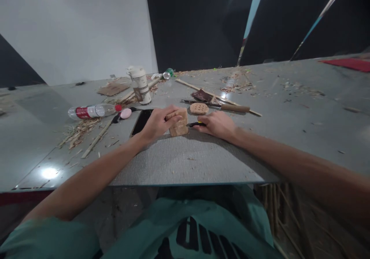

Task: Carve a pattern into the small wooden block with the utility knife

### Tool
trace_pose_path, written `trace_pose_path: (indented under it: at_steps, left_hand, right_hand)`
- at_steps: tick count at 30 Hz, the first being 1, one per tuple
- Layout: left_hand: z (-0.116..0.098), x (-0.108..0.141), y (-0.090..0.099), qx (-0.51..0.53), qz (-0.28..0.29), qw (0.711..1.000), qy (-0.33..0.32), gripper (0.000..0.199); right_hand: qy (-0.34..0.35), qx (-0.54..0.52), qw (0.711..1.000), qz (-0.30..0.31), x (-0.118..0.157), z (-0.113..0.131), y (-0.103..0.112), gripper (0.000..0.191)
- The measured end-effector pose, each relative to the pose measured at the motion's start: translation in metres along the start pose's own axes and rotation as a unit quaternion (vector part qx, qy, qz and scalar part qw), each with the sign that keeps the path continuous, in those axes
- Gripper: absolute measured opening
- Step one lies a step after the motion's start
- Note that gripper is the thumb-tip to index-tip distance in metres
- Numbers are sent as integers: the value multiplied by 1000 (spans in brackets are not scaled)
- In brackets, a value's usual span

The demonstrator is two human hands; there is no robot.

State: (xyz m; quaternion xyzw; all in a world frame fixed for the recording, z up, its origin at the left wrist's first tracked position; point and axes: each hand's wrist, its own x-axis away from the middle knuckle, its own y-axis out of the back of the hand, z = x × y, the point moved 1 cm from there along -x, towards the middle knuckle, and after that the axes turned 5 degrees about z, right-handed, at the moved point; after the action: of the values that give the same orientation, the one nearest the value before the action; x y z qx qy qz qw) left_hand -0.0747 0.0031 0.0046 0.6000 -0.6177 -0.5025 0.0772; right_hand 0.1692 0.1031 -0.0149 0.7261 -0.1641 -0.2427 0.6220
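My left hand [157, 123] is closed on a small light-brown wooden block [180, 126], gripping it from its left side and top. The block stands on the grey mat, partly hidden by my fingers. In my right hand [219, 125] is a black and yellow utility knife [200, 123]; its front end points left and meets or nearly meets the block's right face. My palm covers most of the knife's handle. Just behind both hands lies a round wooden piece with several holes [199, 108].
Behind the hands lie a wooden-handled tool [235, 108] and a long thin strip [256, 113]. A dark phone [141, 121], a plastic bottle [92, 111], a white tumbler [140, 85] and a green can [168, 73] stand or lie leftward. Wood shavings [79, 132] litter the table.
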Motion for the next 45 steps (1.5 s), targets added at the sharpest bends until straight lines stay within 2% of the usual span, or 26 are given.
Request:
trace_pose_path:
  at_steps: [9,13,21,30,39,45]
  left_hand:
    - [4,-2,0,-17,14,1000,8,32]
    - [2,-3,1,-17,17,1000,8,31]
    - [0,-4,0,-10,12,1000,13,30]
    - [1,-2,-2,14,8,1000,23,30]
    - [3,-4,-2,23,6,999,28,29]
    - [4,-3,-3,25,4,999,34,28]
  right_hand:
    - [55,7,998,36,-5,-5,1,49]
    - [40,10,999,24,-2,-4,1,52]
    - [-3,25,999,-43,3,2,12,54]
    - [20,37,999,-8,-1,-2,-3,58]
    - [-17,36,999,-35,3,3,1,57]
    - [-11,33,999,-9,-1,3,-4,62]
